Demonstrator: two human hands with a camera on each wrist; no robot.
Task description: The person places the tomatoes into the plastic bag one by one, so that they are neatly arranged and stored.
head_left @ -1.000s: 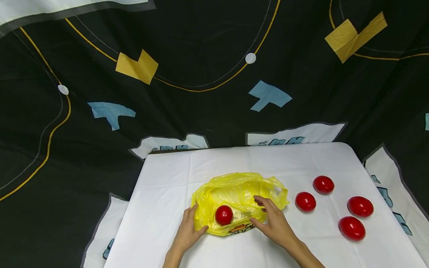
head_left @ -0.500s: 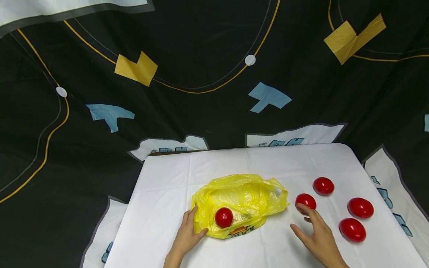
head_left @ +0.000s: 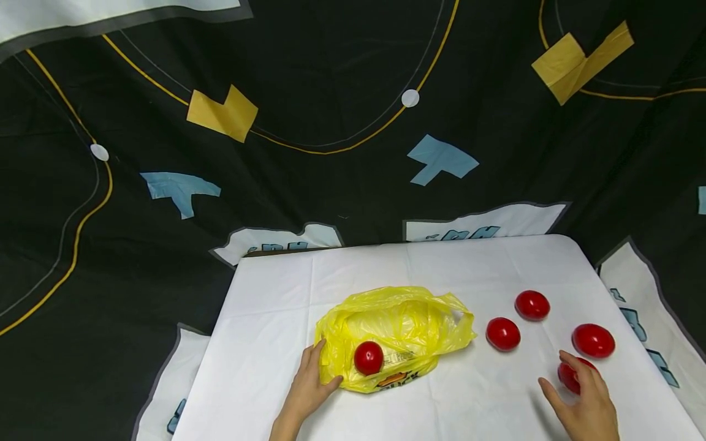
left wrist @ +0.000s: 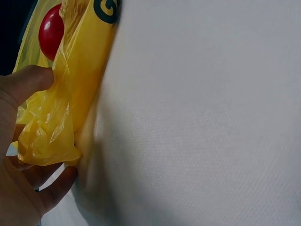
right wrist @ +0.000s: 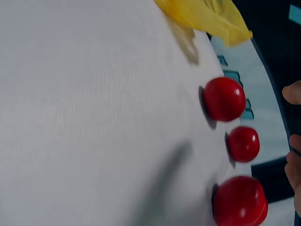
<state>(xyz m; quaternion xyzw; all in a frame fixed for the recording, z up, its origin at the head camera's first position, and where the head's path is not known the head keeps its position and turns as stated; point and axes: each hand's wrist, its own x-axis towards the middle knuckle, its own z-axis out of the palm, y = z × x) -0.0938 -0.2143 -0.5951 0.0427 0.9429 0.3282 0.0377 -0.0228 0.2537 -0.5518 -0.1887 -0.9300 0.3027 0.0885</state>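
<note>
A crinkled yellow plastic bag (head_left: 408, 318) lies on its side on the white table, its mouth open. One shiny red ball (head_left: 368, 358) rests in the bag. My left hand (head_left: 307, 383) holds the bag's left end, thumb in front and fingers behind; in the left wrist view the thumb (left wrist: 35, 82) presses the thin plastic. My right hand (head_left: 586, 398) is over the nearest loose red ball (head_left: 569, 375) at the right, partly hiding it, its fingers spread and slightly bent. In the right wrist view its fingertips (right wrist: 294, 167) show at the right edge, apart from the balls.
Three more red balls stand on the right part of the table: one nearest the bag (head_left: 502, 334), one farther back (head_left: 532, 305) and one at the far right (head_left: 593, 340). A black patterned cloth (head_left: 331, 190) hangs behind the white-covered table (head_left: 276, 288).
My right hand has left the bag's right side and moved right, past the ball nearest the bag, to the front right ball. The left hand stays at the bag.
</note>
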